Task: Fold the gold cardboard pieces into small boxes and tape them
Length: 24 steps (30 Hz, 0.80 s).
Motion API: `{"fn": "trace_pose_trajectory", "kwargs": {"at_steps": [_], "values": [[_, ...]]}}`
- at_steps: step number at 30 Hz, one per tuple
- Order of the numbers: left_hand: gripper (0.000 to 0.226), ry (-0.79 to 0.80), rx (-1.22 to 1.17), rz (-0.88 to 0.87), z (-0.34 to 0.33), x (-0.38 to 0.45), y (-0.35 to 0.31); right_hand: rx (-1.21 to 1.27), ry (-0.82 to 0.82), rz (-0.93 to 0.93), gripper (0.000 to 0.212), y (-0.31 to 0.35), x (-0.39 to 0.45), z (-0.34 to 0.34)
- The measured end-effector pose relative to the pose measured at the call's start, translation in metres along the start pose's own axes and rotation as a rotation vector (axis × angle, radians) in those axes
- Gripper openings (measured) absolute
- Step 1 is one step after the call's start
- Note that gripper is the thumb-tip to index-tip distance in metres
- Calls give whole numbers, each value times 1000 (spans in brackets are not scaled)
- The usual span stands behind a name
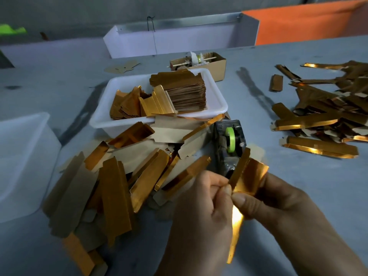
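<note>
Both hands are up close over the near edge of the grey counter (298, 196), working one gold cardboard piece (249, 176) between them. The left hand (201, 212) pinches its near end, thumb and fingers (226, 191) clamped on the card, and the right hand (278, 202) grips it from the other side, thumb pressed on the shiny face. The piece is partly folded, one flap standing up, and it is held in the air just in front of the dark tape dispenser (229, 144) with its green roll. To the left lies a loose heap of flat gold pieces (119, 176). Behind that sits a white tray (217, 96) with stacked blanks in it. Far to the right, well apart, folded gold boxes (320, 148) lie scattered on the counter.
</note>
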<state>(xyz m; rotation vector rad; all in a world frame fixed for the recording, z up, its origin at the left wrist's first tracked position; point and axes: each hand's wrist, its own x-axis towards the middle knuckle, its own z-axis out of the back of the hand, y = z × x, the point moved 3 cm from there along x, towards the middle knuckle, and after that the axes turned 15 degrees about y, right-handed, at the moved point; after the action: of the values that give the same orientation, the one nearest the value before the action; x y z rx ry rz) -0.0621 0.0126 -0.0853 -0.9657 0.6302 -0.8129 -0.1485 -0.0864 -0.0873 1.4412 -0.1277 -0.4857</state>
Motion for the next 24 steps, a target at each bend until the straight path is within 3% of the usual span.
{"fn": "trace_pose_trajectory", "kwargs": {"at_steps": [5,8,10,12,15,17,21,24], "values": [[39,144,-120,155,7,-1,11,99,279,-5,32,-3,5,1],[52,176,-128,197,14,-1,13,83,318,-19,35,-4,7,6],[71,255,-61,177,15,0,10,137,254,1,31,-3,7,9],[83,211,45,150,17,3,9,198,163,33,28,-2,6,14],[64,-109,470,26,27,10,18,201,22,51,21,-6,14,35],[52,-222,743,27,31,18,28,332,-76,48,15,-7,29,59],[43,-181,1077,94,33,36,52,703,-359,249,19,-13,41,110],[31,-218,1005,108,34,37,47,791,-471,292,15,-14,33,118]]}}
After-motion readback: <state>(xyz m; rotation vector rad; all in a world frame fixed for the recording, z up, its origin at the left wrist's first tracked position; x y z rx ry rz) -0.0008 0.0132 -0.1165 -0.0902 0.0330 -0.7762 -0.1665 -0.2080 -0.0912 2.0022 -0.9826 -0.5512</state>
